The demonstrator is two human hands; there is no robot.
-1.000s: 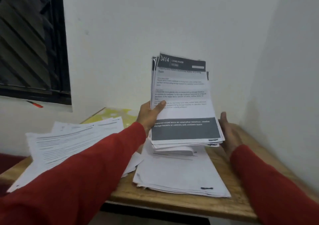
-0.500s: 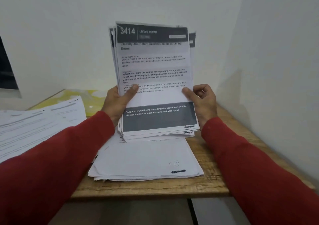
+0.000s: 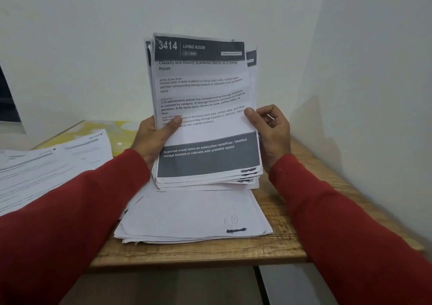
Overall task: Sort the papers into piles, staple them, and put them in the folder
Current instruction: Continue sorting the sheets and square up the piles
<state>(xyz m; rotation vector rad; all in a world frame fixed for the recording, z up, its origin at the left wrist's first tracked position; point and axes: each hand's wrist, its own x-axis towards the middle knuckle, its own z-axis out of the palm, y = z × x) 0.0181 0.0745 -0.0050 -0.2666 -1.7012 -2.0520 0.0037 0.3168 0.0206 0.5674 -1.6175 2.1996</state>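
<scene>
I hold a stack of printed papers (image 3: 201,94) upright above the table; the top sheet has a dark header reading "3414 LIVING ROOM". My left hand (image 3: 153,138) grips the stack's left edge, thumb lying across the front. My right hand (image 3: 268,129) pinches the right edge with the thumb on the front sheet and curled fingers behind. Under the stack lies a pile of white sheets (image 3: 194,215) with a handwritten mark near its lower right corner. Another spread of printed sheets (image 3: 46,166) lies on the left. A yellow folder (image 3: 112,131) shows partly behind them.
The wooden table (image 3: 280,241) sits in a corner, with white walls behind and on the right. Its front edge runs just below the white pile. A dark window frame (image 3: 7,99) is at the far left.
My right hand came from beside the stack and took hold of its right edge. The view swung right and down, and the stack now stands squarer before me.
</scene>
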